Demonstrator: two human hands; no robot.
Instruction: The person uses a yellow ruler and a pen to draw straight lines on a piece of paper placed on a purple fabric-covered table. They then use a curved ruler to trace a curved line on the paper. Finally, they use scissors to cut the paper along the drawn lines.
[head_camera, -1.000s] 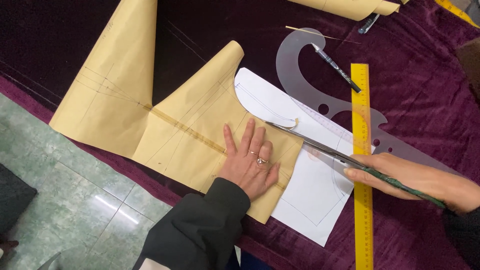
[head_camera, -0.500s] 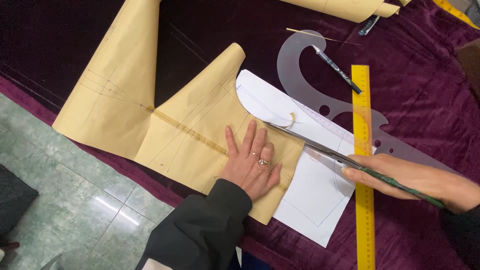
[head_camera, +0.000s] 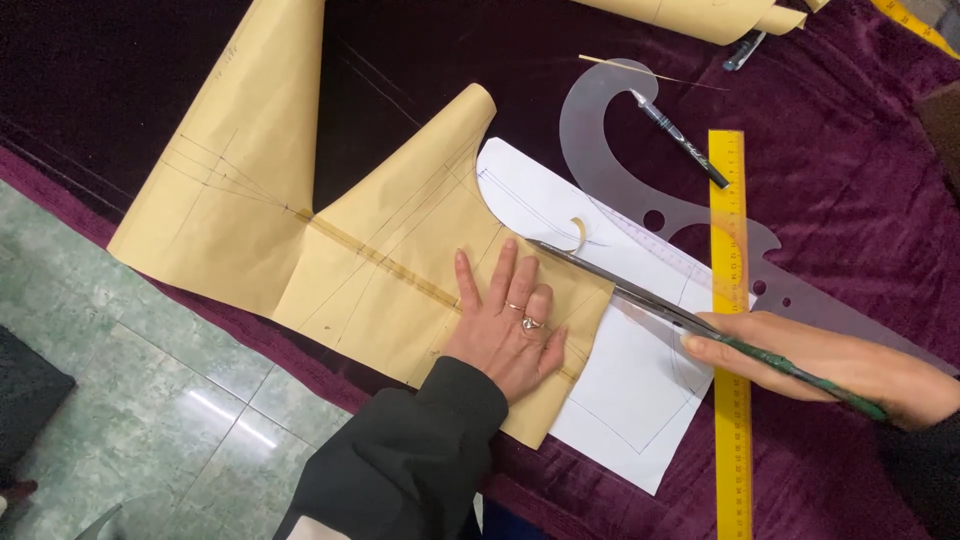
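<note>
Tan pattern paper (head_camera: 380, 260) lies smooth under my flat, spread left hand (head_camera: 505, 325); my right hand (head_camera: 830, 360) grips long steel scissors (head_camera: 640, 290), blades slicing the white sheet (head_camera: 630, 390) on purple velvet (head_camera: 850, 200).

A yellow ruler (head_camera: 731, 300) overlaps a clear curve template (head_camera: 640, 170) (black pen (head_camera: 685, 143) on it).

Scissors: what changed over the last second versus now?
The scissors in the right hand crept a little further along the edge of the tan pattern paper, and the curled white sliver at the blade tip lengthened. The left hand stayed flat on the paper; yellow ruler, curve template and pen did not move.
</note>
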